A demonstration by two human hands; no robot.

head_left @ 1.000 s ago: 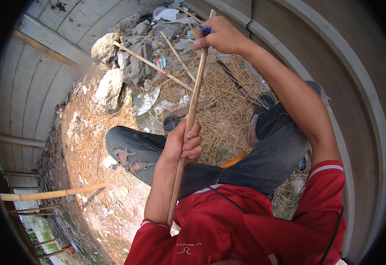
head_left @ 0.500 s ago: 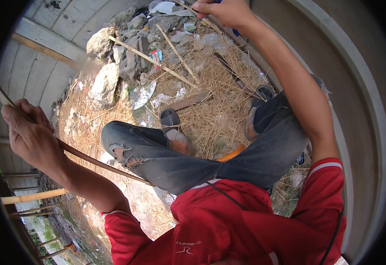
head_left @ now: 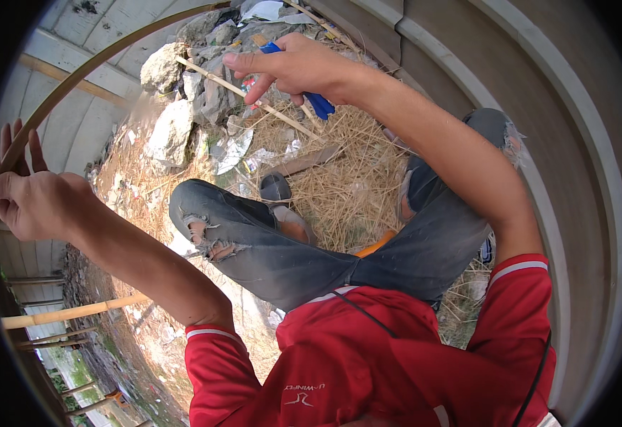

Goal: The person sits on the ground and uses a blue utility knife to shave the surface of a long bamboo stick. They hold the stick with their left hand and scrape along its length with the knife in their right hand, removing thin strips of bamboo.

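The left hand [head_left: 44, 205] holds the strip [head_left: 76, 75], which arcs up and right from its fingers. The right hand [head_left: 304, 67] is half spread with a blue piece [head_left: 319, 106] against it, whether gripped I cannot tell; stones [head_left: 161, 69] lie to its left.

The long, curved wooden strip [head_left: 70, 80] is brown. The small, flat thing [head_left: 319, 105] is bright blue. The short-sleeved cloth shirt [head_left: 368, 356] is red with white sleeve stripes [head_left: 521, 266].
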